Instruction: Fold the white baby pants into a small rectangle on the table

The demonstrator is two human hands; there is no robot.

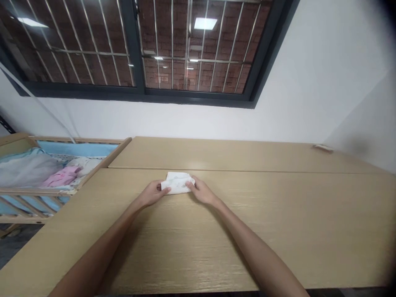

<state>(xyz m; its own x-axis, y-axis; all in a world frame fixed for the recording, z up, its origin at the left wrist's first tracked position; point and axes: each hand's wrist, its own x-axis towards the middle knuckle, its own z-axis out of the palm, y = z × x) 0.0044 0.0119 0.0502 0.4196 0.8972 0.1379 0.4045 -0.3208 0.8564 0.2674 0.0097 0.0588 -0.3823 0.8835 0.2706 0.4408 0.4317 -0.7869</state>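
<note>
A small folded white cloth (177,184) with a faint printed pattern is at the middle of the wooden table (247,222), towards its far side. My left hand (152,193) grips its left end, thumb on top and fingers curled behind. At the right end, my right hand (200,190) pinches it the same way, with the thumb pressed on the near face. An upper flap of the cloth stands out behind the front fold. Whether it is a garment or a diaper I cannot tell.
Left of the table stands a wooden crib (74,192) with blue lining, a pink cloth (62,176) and pale bedding (29,168). A small flat object (323,147) lies at the far right of the back tabletop. A barred window (198,97) is set in the white wall behind.
</note>
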